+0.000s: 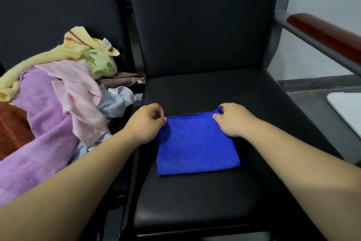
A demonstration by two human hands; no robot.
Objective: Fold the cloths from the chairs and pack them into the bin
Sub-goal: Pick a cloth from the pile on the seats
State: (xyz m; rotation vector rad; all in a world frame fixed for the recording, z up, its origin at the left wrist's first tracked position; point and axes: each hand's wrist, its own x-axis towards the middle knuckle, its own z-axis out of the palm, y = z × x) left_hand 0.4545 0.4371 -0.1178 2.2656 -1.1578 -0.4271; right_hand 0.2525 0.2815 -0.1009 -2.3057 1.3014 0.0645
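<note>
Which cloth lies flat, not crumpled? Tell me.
The blue cloth, flat on the black chair seat, far corners pinched by the left hand and right hand. The other cloths lie heaped on the neighbouring chair.

The person is showing only two arms in the head view, both running bare from the fingertips back to the picture's lower edge; the left hand (145, 123) and the right hand (232, 119) are looking broad and rounded, with short, full fingers (218, 117) and smooth backs; the knuckles are showing as soft bumps rather than sharp ridges; the left forearm (84, 168) and the right forearm (293, 162) are appearing smooth and full, widening steadily toward the camera under the wide-angle lens; the wrists are narrowing only slightly, each carrying a faint crease where hand is meeting arm; the nails are appearing too small to make out
</note>
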